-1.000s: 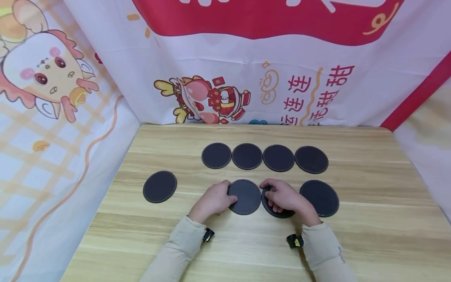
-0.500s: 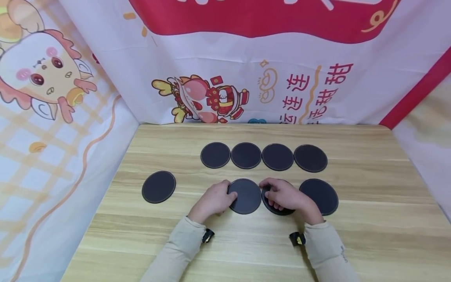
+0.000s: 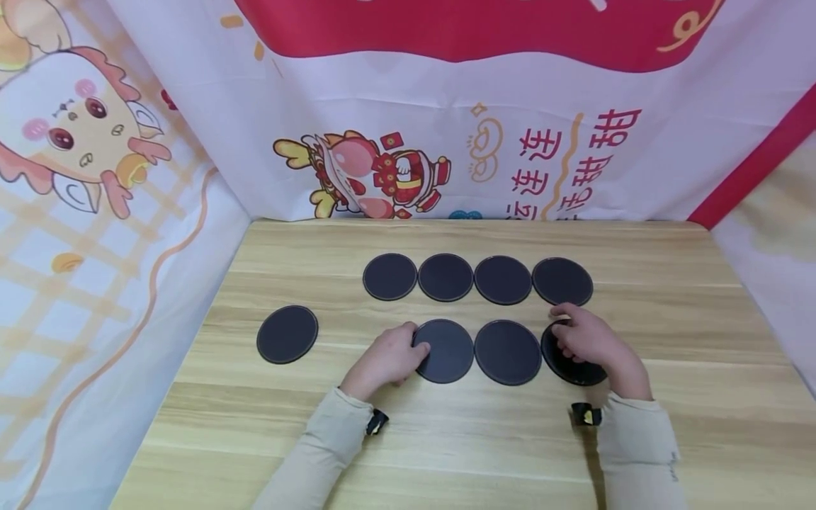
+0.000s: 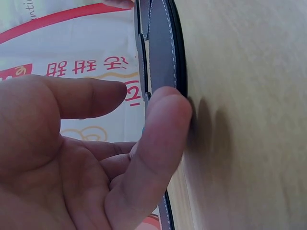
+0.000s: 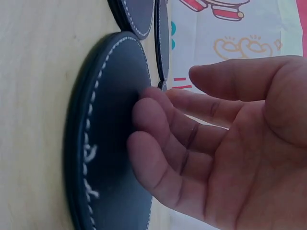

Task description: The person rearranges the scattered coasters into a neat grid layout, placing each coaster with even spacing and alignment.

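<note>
So the right hand point(image 3: 586, 343) has slid off the middle round black leather coaster point(image 3: 507, 352) onto the next one point(image 3: 564, 358) over, fingers flat on it, while the left hand point(image 3: 389, 358) stays fingertip-on the coaster point(image 3: 446, 350) beside it on the counter point(image 3: 446, 439).

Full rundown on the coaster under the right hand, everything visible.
The coaster is a round, flat, dark disc, leather-like in look, with pale stitching around its rim that shows in the right wrist view. It lies flat on the wooden table at the right end of the near row, close beside the neighbouring coaster. The right hand rests on it, fingertips touching its top face and covering much of it. No tear or stain is visible.
</note>
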Motion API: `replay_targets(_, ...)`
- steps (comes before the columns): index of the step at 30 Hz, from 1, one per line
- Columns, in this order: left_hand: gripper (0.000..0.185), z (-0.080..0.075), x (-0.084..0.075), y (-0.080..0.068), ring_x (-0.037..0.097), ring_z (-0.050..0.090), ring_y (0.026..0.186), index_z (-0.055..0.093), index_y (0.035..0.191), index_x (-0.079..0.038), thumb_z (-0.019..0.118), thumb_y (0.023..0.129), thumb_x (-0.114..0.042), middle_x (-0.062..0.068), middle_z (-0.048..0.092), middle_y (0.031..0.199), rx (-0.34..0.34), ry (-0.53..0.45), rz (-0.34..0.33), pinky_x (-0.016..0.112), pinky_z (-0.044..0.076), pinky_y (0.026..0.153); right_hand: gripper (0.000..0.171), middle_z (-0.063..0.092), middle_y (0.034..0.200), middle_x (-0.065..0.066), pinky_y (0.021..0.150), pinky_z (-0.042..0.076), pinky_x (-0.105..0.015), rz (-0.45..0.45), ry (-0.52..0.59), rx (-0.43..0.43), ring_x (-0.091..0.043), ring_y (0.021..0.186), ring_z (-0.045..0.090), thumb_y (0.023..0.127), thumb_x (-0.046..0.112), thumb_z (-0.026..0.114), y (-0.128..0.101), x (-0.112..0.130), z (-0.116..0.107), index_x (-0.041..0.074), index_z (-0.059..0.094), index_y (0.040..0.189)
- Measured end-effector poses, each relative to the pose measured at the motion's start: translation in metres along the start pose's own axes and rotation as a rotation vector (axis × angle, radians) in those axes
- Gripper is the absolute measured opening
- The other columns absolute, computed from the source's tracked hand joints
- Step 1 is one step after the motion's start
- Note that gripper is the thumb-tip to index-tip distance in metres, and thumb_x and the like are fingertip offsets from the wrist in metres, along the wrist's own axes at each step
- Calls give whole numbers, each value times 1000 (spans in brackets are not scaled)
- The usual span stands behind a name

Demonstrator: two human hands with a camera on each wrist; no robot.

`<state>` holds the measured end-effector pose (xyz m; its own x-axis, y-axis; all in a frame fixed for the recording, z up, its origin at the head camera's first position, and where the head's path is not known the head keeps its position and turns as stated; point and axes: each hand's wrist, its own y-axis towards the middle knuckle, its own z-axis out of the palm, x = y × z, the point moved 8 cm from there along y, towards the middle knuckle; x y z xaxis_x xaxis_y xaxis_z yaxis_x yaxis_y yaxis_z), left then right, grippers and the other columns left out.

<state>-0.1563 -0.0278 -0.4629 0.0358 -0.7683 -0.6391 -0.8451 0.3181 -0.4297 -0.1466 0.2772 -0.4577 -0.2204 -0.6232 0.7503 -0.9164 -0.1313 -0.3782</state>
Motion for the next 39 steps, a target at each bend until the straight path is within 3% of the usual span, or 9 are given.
replay_targets(6, 53, -3, 1, -3, 20, 57, 41, 44, 148, -1, 55, 104, -28, 9, 62, 79, -14, -2, -1, 27, 40, 39, 39, 54, 74, -12, 55, 50, -38, 16, 31, 33, -23, 62, 54, 102, 6, 45, 3, 2, 7, -10, 40, 137)
replay_targets(14, 54, -9, 2, -5, 20, 59, 43, 43, 150, -3, 55, 104, -28, 9, 63, 84, -46, 8, 10, 27, 41, 40, 42, 58, 83, -14, 60, 55, -42, 48, 55, 61, -26, 72, 58, 104, 8, 40, 2, 2, 8, -10, 36, 141)
replay_targets(21, 53, -13, 4, -9, 19, 57, 41, 43, 150, -4, 54, 104, -29, 7, 64, 71, -44, 59, 31, 30, 43, 44, 43, 59, 84, -15, 62, 55, -43, 47, 71, 70, -26, 73, 59, 105, 10, 41, 2, 7, 8, -10, 35, 142)
replay_targets(24, 52, -19, 4, -10, 25, 68, 69, 46, 148, -3, 54, 104, -30, 15, 71, 95, -68, 122, 63, 36, 52, 63, 44, 59, 84, -14, 61, 54, -42, 30, 60, 63, -26, 72, 59, 106, 13, 43, 0, 17, 10, -9, 36, 143)
replay_targets(27, 52, -30, 8, -12, 31, 65, 103, 48, 147, -3, 56, 103, -30, 19, 64, 128, -109, 147, 86, 45, 52, 86, 44, 61, 83, -15, 61, 54, -40, -37, 36, 40, -25, 70, 60, 106, 14, 46, -3, 40, 16, -8, 40, 143)
replay_targets(28, 52, -35, 10, -13, 31, 61, 112, 49, 147, -3, 56, 103, -30, 18, 59, 137, -127, 150, 90, 46, 49, 93, 43, 62, 83, -14, 60, 54, -40, -67, 33, 31, -25, 70, 60, 105, 14, 48, -4, 49, 19, -8, 42, 143)
replay_targets(32, 52, -55, 29, -21, 31, 67, 94, 48, 148, -5, 56, 104, -31, 18, 64, 128, -153, 79, 67, 49, 51, 87, 39, 64, 82, -15, 61, 55, -40, -169, 36, 30, -24, 68, 62, 104, 10, 52, -5, 83, 39, -6, 49, 139)
replay_targets(36, 51, -78, 59, -32, 28, 68, 87, 50, 148, -7, 54, 104, -33, 16, 67, 119, -193, 76, 23, 52, 52, 86, 36, 64, 80, -12, 61, 56, -39, -239, 50, 95, -25, 68, 63, 103, 9, 53, 1, 113, 73, -4, 53, 137)
replay_targets(39, 50, -99, 83, -41, 28, 67, 99, 50, 147, -7, 52, 105, -35, 17, 67, 122, -241, 104, -10, 55, 48, 94, 34, 63, 79, -10, 61, 55, -40, -284, 51, 157, -24, 68, 63, 103, 8, 54, 6, 137, 101, -2, 57, 135)
